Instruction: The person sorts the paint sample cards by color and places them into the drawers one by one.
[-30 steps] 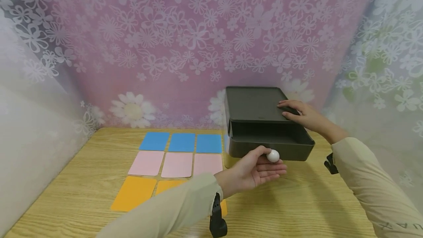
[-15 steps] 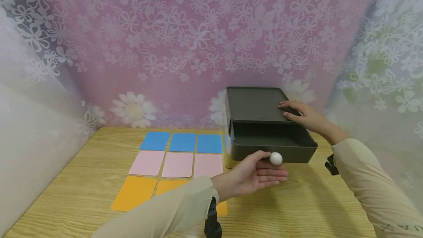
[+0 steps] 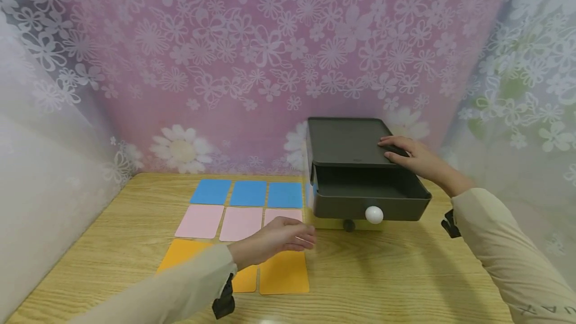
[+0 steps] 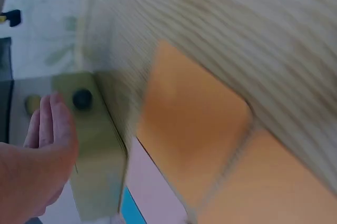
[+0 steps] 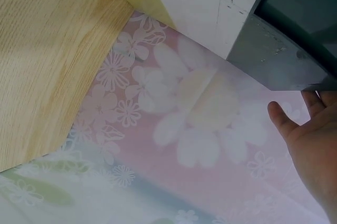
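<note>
A dark grey drawer box (image 3: 348, 139) stands at the right of the table, its drawer (image 3: 333, 206) pulled out towards me. A round white knob (image 3: 374, 215) sits on the drawer's front. My right hand (image 3: 418, 156) rests on the right side of the box top, fingers extended over the edge. My left hand (image 3: 276, 239) holds nothing and hovers over the pink and orange cards, left of the drawer. In the left wrist view its fingers (image 4: 51, 118) look straight, beside the yellow lower unit (image 4: 89, 155).
Blue cards (image 3: 247, 193), pink cards (image 3: 240, 224) and orange cards (image 3: 284, 274) lie in rows on the wooden table (image 3: 99, 259). The lower unit under the drawer has a dark knob (image 3: 348, 225). A flowered pink cloth (image 3: 225, 64) hangs behind.
My left hand has let go of the white knob and moved left, away from the drawer. The drawer came slightly further out earlier. My right hand has stayed on the box top.
</note>
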The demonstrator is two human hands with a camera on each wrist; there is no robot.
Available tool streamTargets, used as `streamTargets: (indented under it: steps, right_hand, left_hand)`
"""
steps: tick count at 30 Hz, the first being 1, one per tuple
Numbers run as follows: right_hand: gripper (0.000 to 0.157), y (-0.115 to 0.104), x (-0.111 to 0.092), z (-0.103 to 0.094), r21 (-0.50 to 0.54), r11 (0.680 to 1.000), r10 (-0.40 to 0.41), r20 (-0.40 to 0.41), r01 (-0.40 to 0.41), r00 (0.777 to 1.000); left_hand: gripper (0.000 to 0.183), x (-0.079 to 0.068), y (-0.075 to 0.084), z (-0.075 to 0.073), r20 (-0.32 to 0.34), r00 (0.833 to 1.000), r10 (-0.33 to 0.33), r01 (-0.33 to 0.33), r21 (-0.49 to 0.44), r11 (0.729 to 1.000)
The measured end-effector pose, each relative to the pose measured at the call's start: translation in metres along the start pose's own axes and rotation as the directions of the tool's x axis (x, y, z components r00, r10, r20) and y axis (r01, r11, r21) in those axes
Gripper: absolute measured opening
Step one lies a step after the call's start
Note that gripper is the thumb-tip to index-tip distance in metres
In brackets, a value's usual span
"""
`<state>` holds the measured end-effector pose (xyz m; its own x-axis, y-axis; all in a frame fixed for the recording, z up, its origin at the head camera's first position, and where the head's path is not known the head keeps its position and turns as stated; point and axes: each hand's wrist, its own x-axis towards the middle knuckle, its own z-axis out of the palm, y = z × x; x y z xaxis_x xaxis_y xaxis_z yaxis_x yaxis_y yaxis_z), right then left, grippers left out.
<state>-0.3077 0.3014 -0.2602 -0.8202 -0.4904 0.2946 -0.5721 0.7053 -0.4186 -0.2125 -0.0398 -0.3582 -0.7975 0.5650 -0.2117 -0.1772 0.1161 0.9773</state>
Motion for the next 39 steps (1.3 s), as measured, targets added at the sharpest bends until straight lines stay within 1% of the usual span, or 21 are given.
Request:
streamTargets:
  steps: [1, 2, 3, 5, 7, 8, 11, 13, 16, 18, 20, 21, 25, 27, 30, 32, 35, 36, 39]
  right_hand:
    - [0.039, 0.000, 0.000, 0.000, -0.002, 1.000, -0.004, -0.001, 0.004, 1.000]
    - [0.039, 0.000, 0.000, 0.000, -0.004, 1.000, -0.006, -0.002, 0.006, 1.000]
    - [0.039, 0.000, 0.001, 0.000, -0.003, 1.000, -0.008, -0.001, 0.008, 1.000]
    - [0.039, 0.001, 0.001, 0.000, -0.005, 1.000, -0.012, -0.003, 0.012, 1.000]
    - [0.039, 0.001, 0.001, 0.000, -0.005, 1.000, -0.007, -0.001, 0.007, 1.000]
    - [0.039, 0.001, 0.000, 0.000, -0.007, 1.000, -0.004, -0.002, 0.004, 1.000]
    - [0.040, 0.001, 0.000, 0.000, -0.005, 1.000, 0.011, 0.002, -0.011, 1.000]
    - [0.040, 0.000, 0.000, 0.001, -0.003, 1.000, 0.013, 0.002, -0.013, 1.000]
    - [0.040, -0.001, 0.001, 0.001, -0.009, 1.000, 0.008, -0.005, -0.008, 1.000]
    - [0.039, -0.002, 0.001, 0.002, -0.012, 1.000, 0.004, -0.008, -0.004, 1.000]
    - [0.040, -0.002, 0.001, 0.002, -0.012, 1.000, 0.009, -0.007, -0.009, 1.000]
    - [0.040, -0.003, 0.001, 0.002, -0.013, 1.000, 0.010, -0.007, -0.010, 1.000]
    - [0.040, -0.003, 0.000, 0.002, -0.011, 1.000, 0.013, -0.010, -0.013, 1.000]
    - [0.040, -0.003, 0.000, 0.002, -0.011, 1.000, 0.008, -0.014, -0.009, 1.000]
    - [0.040, -0.002, 0.000, 0.002, -0.007, 1.000, 0.008, -0.017, -0.009, 1.000]
    - [0.040, -0.001, 0.000, 0.002, -0.004, 1.000, 0.012, -0.014, -0.012, 1.000]
    - [0.041, 0.000, 0.000, 0.002, -0.002, 1.000, 0.019, -0.010, -0.019, 1.000]
    - [0.041, 0.000, 0.000, 0.002, -0.002, 1.000, 0.020, -0.009, -0.020, 1.000]
    - [0.041, 0.001, 0.000, 0.002, -0.002, 1.000, 0.020, -0.010, -0.020, 1.000]
  left_hand:
    - [0.033, -0.003, -0.003, -0.007, -0.038, 0.999, 0.011, -0.008, 0.077, 0.997]
    - [0.032, -0.005, -0.006, -0.013, -0.070, 0.997, 0.030, -0.018, 0.163, 0.987]
    - [0.031, -0.006, -0.010, -0.019, -0.102, 0.993, 0.053, -0.027, 0.248, 0.968]
    - [0.031, -0.009, -0.018, -0.029, -0.146, 0.983, 0.113, -0.046, 0.400, 0.915]
    - [0.032, -0.011, -0.025, -0.036, -0.162, 0.970, 0.180, -0.070, 0.523, 0.849]
    - [0.033, -0.013, -0.029, -0.039, -0.161, 0.965, 0.208, -0.082, 0.567, 0.820]
    - [0.039, -0.015, -0.039, -0.041, -0.145, 0.957, 0.252, -0.094, 0.664, 0.741]
    - [0.044, -0.016, -0.046, -0.040, -0.135, 0.957, 0.255, -0.082, 0.720, 0.689]
    - [0.052, -0.018, -0.053, -0.037, -0.123, 0.959, 0.254, -0.056, 0.797, 0.602]
    - [0.056, -0.020, -0.057, -0.035, -0.120, 0.960, 0.252, -0.043, 0.829, 0.558]
    - [0.059, -0.022, -0.061, -0.033, -0.119, 0.961, 0.251, -0.030, 0.853, 0.520]
    - [0.060, -0.023, -0.062, -0.033, -0.118, 0.961, 0.251, -0.026, 0.862, 0.506]
    - [0.062, -0.024, -0.065, -0.032, -0.116, 0.962, 0.247, -0.012, 0.885, 0.465]
    - [0.062, -0.023, -0.066, -0.032, -0.113, 0.962, 0.247, -0.013, 0.891, 0.454]
    - [0.061, -0.022, -0.065, -0.032, -0.106, 0.963, 0.248, -0.018, 0.894, 0.448]
    - [0.060, -0.021, -0.065, -0.032, -0.101, 0.963, 0.249, -0.024, 0.892, 0.451]
    - [0.056, -0.019, -0.064, -0.033, -0.092, 0.963, 0.255, -0.040, 0.883, 0.467]
    - [0.053, -0.018, -0.064, -0.033, -0.087, 0.963, 0.254, -0.047, 0.877, 0.478]
    - [0.045, -0.016, -0.063, -0.034, -0.071, 0.968, 0.242, -0.069, 0.849, 0.524]
